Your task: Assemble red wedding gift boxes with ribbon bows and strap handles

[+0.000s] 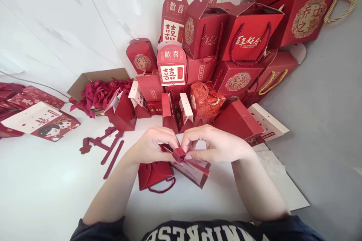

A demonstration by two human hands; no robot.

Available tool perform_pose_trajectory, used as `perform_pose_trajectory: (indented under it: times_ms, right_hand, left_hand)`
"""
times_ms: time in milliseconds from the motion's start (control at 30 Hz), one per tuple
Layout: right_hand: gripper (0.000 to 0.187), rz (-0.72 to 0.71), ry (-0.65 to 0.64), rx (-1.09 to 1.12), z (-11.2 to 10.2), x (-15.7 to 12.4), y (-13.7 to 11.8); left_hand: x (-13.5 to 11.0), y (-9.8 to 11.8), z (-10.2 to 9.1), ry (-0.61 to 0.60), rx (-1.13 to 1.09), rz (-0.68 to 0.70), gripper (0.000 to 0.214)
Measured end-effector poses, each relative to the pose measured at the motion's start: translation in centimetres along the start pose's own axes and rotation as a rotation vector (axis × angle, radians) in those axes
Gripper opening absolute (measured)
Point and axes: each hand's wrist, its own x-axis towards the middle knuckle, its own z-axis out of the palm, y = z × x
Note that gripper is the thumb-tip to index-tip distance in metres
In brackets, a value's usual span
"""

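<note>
My left hand [156, 144] and my right hand [212, 144] meet in front of me, thumbs and fingertips pinched. Between them is a dark red strip [179, 154] curled into a small loop, which both hands grip. Directly beneath lies a red gift box [192, 173] with pale panels and red edges, tilted, partly covered by my fingers. Whether the loop is fastened to this box I cannot tell. Beside my left wrist, a red box [156, 176] with a dark red cord handle [165, 189] lies on the white table.
Several flat dark red strips [113, 159] lie to the left. Behind them stands a cardboard carton [76, 83] of crimson ribbons [98, 92]. Stacked red gift boxes [243, 41] rise along the back and right. A printed box [56, 124] with cartoon figures sits far left.
</note>
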Motion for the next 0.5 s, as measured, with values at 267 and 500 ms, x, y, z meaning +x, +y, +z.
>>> perform_pose_trajectory:
  times_ms: [267,500]
  right_hand:
    - [0.011,0.029,-0.051,0.150,-0.8,-0.1,0.7]
    - [0.009,0.130,0.479,-0.149,0.4,-0.8,-1.5]
  left_hand:
    - [0.7,0.3,1.0,0.363,0.239,-0.050,0.053]
    - [0.2,3.1,3.4,0.522,0.282,-0.319,0.010]
